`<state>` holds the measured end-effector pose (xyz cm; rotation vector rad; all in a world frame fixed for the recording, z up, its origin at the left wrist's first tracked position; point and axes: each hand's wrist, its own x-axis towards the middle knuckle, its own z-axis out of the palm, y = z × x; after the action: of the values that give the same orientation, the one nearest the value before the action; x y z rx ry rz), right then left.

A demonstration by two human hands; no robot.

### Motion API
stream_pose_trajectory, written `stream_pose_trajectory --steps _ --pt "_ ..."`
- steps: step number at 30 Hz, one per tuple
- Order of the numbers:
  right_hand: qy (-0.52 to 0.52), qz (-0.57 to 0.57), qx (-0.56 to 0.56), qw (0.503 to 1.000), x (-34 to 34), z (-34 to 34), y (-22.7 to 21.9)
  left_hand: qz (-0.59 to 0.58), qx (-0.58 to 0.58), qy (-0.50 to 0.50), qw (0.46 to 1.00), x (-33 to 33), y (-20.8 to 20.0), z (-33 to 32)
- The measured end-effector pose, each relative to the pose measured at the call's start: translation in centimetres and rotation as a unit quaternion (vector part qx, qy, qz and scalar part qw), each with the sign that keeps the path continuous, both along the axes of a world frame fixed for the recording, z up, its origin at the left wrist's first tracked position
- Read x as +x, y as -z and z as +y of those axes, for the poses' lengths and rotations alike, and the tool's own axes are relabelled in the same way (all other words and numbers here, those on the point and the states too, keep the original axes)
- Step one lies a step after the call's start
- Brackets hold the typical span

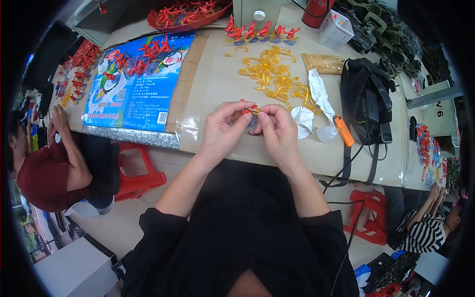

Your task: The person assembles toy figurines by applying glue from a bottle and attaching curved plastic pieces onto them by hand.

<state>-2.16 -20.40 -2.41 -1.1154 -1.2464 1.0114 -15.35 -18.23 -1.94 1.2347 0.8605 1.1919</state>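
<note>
Close to the table's front edge, a small red figurine (pixel 246 112) is pinched between the fingertips of my left hand (pixel 221 129). My right hand (pixel 278 132) meets it there, thumb and finger closed on a small yellow piece at the figurine's side; the fingers hide most of both. Beyond my hands lies a loose spread of translucent yellow plastic pieces (pixel 269 72). At the back, several red figurines (pixel 250 33) stand in a row on bluish clear bases with yellow parts.
Crumpled white tissue (pixel 302 121), an orange lighter (pixel 343 130) and a black strapped bag (pixel 363 99) lie to the right. On the left, more figurines rest on blue printed cardboard (pixel 133 99); a red tray (pixel 168 28) is behind. Co-workers sit at both sides near red stools (pixel 141 168).
</note>
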Motion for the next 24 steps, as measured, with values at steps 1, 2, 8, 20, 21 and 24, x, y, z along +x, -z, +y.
stream_pose_trajectory --steps 1,2,8,20,21,24 --pt "-0.001 -0.004 -0.003 1.0 0.01 -0.03 -0.08 0.0 0.003 -0.002 1.0 -0.01 0.01 -0.02" --pt "-0.001 -0.008 -0.007 1.0 -0.01 -0.05 -0.13 0.001 0.003 -0.002 1.0 0.0 0.03 -0.03" --pt "0.011 -0.004 0.006 1.0 -0.1 -0.01 -0.33 0.008 0.014 -0.005 1.0 -0.06 0.1 -0.03" --pt "0.067 -0.074 0.049 0.994 -0.36 -0.01 0.19 0.054 0.05 -0.022 0.997 0.12 0.42 -0.07" --pt "0.067 -0.074 0.048 0.994 -0.34 -0.04 0.09 0.072 0.06 -0.025 0.995 0.15 0.29 -0.12" --pt "0.062 -0.024 -0.001 0.998 -0.18 -0.1 0.02 0.088 0.075 -0.032 0.993 0.28 0.14 -0.35"
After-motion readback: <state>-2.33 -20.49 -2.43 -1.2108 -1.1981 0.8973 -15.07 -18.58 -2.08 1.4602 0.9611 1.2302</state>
